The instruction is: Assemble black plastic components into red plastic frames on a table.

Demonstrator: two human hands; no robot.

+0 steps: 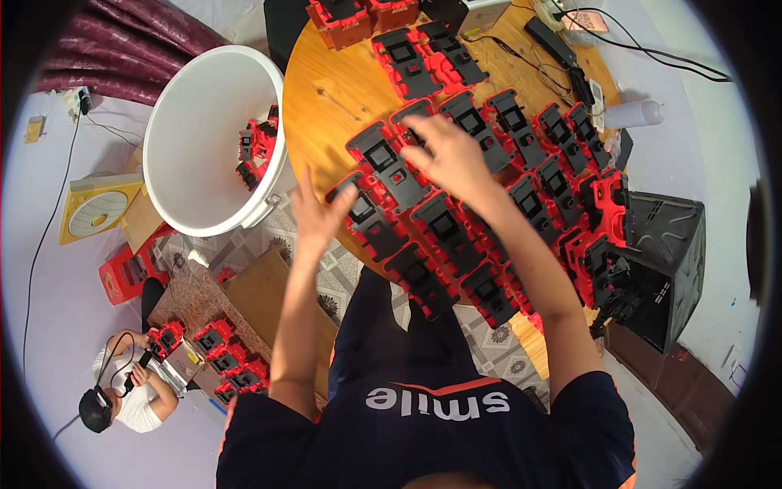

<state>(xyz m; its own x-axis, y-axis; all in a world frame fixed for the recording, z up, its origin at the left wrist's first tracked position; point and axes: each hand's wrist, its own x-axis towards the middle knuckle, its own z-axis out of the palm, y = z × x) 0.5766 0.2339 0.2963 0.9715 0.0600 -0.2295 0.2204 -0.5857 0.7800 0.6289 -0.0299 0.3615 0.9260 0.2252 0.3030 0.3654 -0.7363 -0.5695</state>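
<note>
Rows of red-and-black plastic housings [446, 232], each with a square recess on its black face, cover the right and near part of the round wooden table. My left hand [316, 218] is at the table's left edge, fingers spread. Its thumb overlaps the leftmost housing [376, 230]; whether it touches I cannot tell. Above the rows hovers my right hand [450, 156], slightly blurred, its index finger and thumb apart and nothing seen between them. Under its fingers lie another housing [414, 108] and the top of a neighbouring housing [380, 156].
A large white tub [175, 147] with several red-and-black parts in it stands left of the table [326, 77]. Red boxes [338, 28], a cable and a black device [550, 42] lie at the back. A black crate [684, 261] is at right. A co-worker [142, 399] sits lower left, at another table.
</note>
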